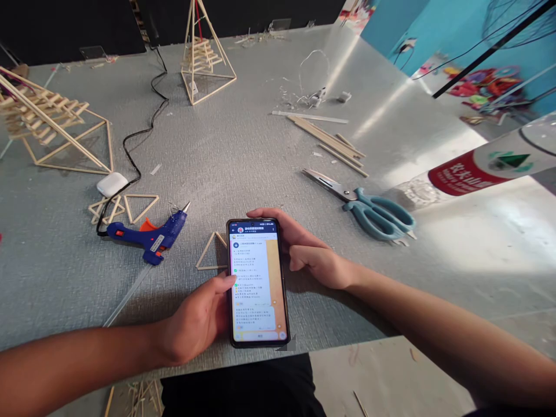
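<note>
Black-cased phone (258, 281), screen lit with chat text, gripped by both hands: left (197, 321), right (310, 252).

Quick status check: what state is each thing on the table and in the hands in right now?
phone: screen lit, held by both hands
left hand: gripping phone, thumb on screen
right hand: holding phone's top edge
scissors: closed, lying flat
glue gun: lying down, cord attached

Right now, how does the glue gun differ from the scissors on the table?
The glue gun is dark blue with an orange trigger and lies near the left hand; the scissors have teal handles and lie out past the right hand. The glue gun trails a black cord; the scissors have none. Both lie flat, untouched.
</note>
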Demonstrator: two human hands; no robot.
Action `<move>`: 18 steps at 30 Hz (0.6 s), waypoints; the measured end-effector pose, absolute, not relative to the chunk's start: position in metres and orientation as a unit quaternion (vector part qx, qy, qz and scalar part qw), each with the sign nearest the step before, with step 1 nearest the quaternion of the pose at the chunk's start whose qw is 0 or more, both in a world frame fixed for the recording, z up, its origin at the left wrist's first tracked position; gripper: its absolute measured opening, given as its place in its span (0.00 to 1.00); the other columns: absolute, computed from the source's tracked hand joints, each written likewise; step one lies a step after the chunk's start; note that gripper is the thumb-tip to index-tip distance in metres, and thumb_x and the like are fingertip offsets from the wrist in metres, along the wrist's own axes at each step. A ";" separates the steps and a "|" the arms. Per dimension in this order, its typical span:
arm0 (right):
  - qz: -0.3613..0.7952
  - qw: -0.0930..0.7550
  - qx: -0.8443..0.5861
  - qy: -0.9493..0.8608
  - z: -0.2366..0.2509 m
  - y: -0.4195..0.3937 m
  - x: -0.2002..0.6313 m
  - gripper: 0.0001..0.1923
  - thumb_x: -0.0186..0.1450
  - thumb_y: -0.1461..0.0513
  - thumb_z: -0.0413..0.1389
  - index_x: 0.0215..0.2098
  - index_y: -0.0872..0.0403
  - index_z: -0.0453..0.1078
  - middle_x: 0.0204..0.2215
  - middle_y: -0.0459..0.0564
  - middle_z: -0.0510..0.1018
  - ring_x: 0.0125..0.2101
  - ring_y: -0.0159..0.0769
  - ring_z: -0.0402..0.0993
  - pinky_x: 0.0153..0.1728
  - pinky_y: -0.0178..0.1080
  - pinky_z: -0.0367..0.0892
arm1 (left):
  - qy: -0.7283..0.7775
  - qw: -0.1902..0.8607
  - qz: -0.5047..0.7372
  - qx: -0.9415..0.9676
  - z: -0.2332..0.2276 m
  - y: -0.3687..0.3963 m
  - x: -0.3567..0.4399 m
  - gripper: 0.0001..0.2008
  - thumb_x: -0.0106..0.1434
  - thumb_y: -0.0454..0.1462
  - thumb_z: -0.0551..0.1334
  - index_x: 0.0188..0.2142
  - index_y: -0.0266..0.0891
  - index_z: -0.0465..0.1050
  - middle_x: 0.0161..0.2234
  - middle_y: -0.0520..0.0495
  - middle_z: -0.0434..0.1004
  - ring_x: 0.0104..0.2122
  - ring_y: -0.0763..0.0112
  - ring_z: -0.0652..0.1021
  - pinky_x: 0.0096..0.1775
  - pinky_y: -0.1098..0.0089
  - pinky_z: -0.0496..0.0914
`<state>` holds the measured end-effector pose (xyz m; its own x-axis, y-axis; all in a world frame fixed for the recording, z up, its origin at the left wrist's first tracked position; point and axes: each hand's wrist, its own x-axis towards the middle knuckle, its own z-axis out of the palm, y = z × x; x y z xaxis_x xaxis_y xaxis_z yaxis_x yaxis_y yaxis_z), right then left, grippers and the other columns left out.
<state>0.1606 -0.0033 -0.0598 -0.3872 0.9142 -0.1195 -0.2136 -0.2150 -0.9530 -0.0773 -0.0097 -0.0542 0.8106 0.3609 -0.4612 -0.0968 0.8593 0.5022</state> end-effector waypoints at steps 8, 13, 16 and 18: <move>0.673 0.408 -0.386 -0.481 -0.061 -0.001 0.161 0.41 0.50 0.65 0.52 0.64 0.47 0.57 0.52 0.50 0.74 0.49 0.44 0.71 0.49 0.48 0.65 | 0.280 0.923 0.128 0.232 -0.052 -0.010 -0.077 0.34 0.72 0.51 0.58 0.70 0.34 0.59 0.61 0.35 0.73 0.67 0.42 0.66 0.69 0.43 0.59; 0.664 0.404 -0.402 -0.484 -0.061 -0.003 0.161 0.39 0.52 0.64 0.52 0.64 0.47 0.58 0.52 0.50 0.74 0.48 0.44 0.71 0.48 0.48 0.66 | 0.285 0.922 0.132 0.228 -0.054 -0.010 -0.077 0.34 0.71 0.51 0.60 0.69 0.35 0.60 0.62 0.36 0.72 0.67 0.44 0.66 0.68 0.45 0.61; 0.673 0.404 -0.395 -0.477 -0.060 -0.003 0.160 0.39 0.53 0.64 0.53 0.64 0.46 0.57 0.51 0.49 0.75 0.47 0.42 0.73 0.46 0.46 0.67 | 0.288 0.922 0.128 0.225 -0.054 -0.010 -0.077 0.35 0.69 0.52 0.61 0.69 0.35 0.61 0.63 0.36 0.72 0.66 0.43 0.67 0.67 0.46 0.62; 0.682 0.405 -0.386 -0.471 -0.059 -0.003 0.159 0.38 0.54 0.65 0.53 0.64 0.46 0.56 0.50 0.49 0.75 0.46 0.41 0.73 0.45 0.44 0.67 | 0.289 0.922 0.122 0.224 -0.054 -0.010 -0.077 0.36 0.68 0.53 0.63 0.68 0.36 0.62 0.63 0.36 0.71 0.66 0.43 0.68 0.67 0.46 0.63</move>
<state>0.1593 -0.0029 -0.0586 -0.3732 0.9162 -0.1457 -0.1884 -0.2286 -0.9551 -0.0766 -0.0096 -0.0541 0.8026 0.3557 -0.4789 -0.0961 0.8694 0.4847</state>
